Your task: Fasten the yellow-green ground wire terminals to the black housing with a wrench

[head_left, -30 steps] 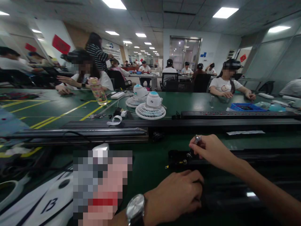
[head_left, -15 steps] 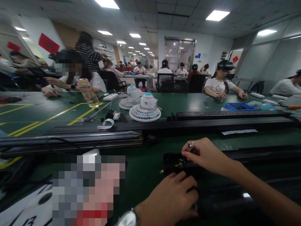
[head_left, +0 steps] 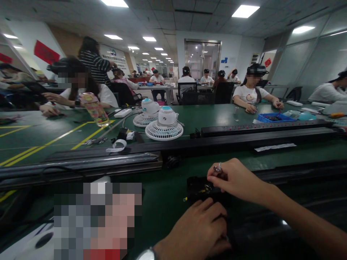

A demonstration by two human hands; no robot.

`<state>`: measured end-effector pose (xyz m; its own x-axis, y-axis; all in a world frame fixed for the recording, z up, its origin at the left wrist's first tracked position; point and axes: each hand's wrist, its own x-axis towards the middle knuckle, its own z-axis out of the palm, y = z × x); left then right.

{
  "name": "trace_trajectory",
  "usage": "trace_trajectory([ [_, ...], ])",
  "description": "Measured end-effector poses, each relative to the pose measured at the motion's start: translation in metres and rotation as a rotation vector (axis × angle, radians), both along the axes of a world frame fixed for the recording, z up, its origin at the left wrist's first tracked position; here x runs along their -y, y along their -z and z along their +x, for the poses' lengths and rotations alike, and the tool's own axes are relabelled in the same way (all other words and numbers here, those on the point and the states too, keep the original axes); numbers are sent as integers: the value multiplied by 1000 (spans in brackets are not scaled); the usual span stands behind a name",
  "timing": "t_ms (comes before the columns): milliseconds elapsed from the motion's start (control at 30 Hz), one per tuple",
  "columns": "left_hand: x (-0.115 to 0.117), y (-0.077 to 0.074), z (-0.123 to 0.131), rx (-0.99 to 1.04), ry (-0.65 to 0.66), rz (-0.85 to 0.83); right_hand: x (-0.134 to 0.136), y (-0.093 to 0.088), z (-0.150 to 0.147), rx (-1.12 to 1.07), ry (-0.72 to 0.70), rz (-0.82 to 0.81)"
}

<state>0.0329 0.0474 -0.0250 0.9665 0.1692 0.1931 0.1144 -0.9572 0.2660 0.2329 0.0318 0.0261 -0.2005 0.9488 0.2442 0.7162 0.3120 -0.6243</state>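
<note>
My left hand (head_left: 196,225), with a watch (head_left: 147,254) at the wrist, lies with curled fingers over the near side of a long black strip housing (head_left: 191,186). Closed in a pinch, my right hand (head_left: 234,177) is over the end of the same housing, a ring (head_left: 217,168) on one finger. What its fingertips hold is hidden. Beside them a thin yellow wire (head_left: 206,189) shows inside the dark end. A yellow-sleeved terminal (head_left: 185,199) sticks out to the left of it.
Long black bars (head_left: 151,164) lie across the green table (head_left: 162,198). Beyond them stand two white fans (head_left: 164,128), a tilted bottle (head_left: 94,110) and a blue tray (head_left: 273,118) of small parts. Co-workers sit across the table. A blurred-out object lies at lower left.
The camera view has shifted slightly. Both hands keep nearly the same places at the housing's end, with the right fingertips a little lower against it.
</note>
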Motion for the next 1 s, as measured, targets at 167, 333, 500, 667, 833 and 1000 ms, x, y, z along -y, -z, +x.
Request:
trace_trajectory([
  [167,1,-1,-1,-3,-2,-27,0,-1,-1,32,-10,5],
  [333,-1,-1,0,-17,2,-53,1,-5,-1,66,-33,17],
  [500,-2,-1,-1,-22,23,-84,1,-8,4,91,-87,24],
  [667,-2,-2,-3,-5,28,-92,4,-14,7,94,-78,7],
  [833,-2,-6,-2,-12,35,-94,5,-16,9,88,-76,-22],
  [1000,-1,-9,-2,-26,38,-103,4,-16,13,96,-105,-32],
])
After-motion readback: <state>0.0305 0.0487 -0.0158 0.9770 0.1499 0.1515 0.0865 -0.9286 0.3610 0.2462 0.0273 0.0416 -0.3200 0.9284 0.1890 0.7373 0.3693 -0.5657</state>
